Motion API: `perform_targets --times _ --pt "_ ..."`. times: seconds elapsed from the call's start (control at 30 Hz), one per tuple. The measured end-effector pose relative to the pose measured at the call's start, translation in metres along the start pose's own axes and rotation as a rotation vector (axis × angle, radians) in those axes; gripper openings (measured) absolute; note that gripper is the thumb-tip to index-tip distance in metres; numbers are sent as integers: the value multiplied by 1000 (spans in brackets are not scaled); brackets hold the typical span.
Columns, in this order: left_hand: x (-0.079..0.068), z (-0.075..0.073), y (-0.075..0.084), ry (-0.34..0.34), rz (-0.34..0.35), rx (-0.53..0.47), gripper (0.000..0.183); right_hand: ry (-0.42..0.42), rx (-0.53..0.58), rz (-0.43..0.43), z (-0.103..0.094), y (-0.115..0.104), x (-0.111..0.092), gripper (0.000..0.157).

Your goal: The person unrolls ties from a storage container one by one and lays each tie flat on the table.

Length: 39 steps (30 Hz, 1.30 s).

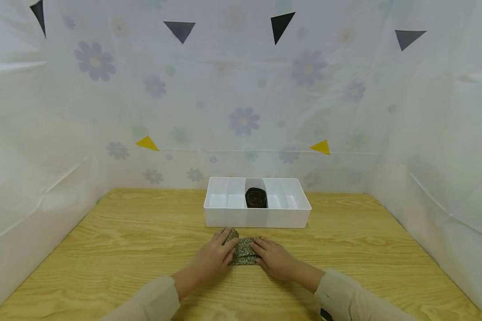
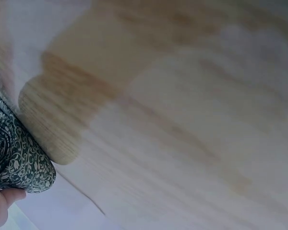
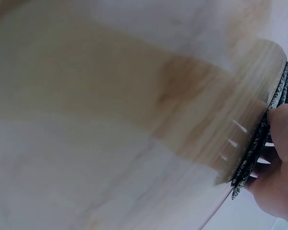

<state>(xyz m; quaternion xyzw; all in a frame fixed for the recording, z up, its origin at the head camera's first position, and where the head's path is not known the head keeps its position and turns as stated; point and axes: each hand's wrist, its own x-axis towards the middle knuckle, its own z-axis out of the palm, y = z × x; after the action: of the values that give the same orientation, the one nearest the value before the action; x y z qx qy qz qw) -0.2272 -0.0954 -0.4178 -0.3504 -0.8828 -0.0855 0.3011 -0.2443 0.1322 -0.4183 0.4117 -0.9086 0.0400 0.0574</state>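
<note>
A dark green cloth (image 1: 246, 251) with a pale floral pattern lies on the wooden table, its left end rolled up and the rest a flat, layered strip. In the left wrist view, the roll (image 2: 29, 165) shows its spiral end. My left hand (image 1: 213, 254) grips this roll, fingers over its far side and thumb at the near side. At the strip's other end, my right hand (image 1: 279, 261) rests its extended fingers on the cloth. The right wrist view shows the strip's edge (image 3: 249, 160) beside the thumb; the fingertips are partly hidden there.
Just beyond the hands stands a white divided box (image 1: 225, 217). A dark rounded item (image 1: 256, 197), its kind unclear, sits in the middle compartment. White floral sheeting (image 1: 201, 111) encloses the table (image 1: 144, 232) at the back and both sides.
</note>
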Motion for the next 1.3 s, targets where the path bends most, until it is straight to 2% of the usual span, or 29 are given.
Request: perform_targets --times 0.23,0.57,1.03,1.3 --pt "4 5 -5 37 46 26 28 18 -17 37 3 1 -1 41" --pt "7 7 -5 66 2 37 25 17 -1 66 -1 0 -3 40" --pt "5 0 -3 -23 -108 56 40 23 -34 64 0 -1 -2 40" --pt "2 2 -4 -6 -108 47 40 18 -23 65 2 0 -2 41"
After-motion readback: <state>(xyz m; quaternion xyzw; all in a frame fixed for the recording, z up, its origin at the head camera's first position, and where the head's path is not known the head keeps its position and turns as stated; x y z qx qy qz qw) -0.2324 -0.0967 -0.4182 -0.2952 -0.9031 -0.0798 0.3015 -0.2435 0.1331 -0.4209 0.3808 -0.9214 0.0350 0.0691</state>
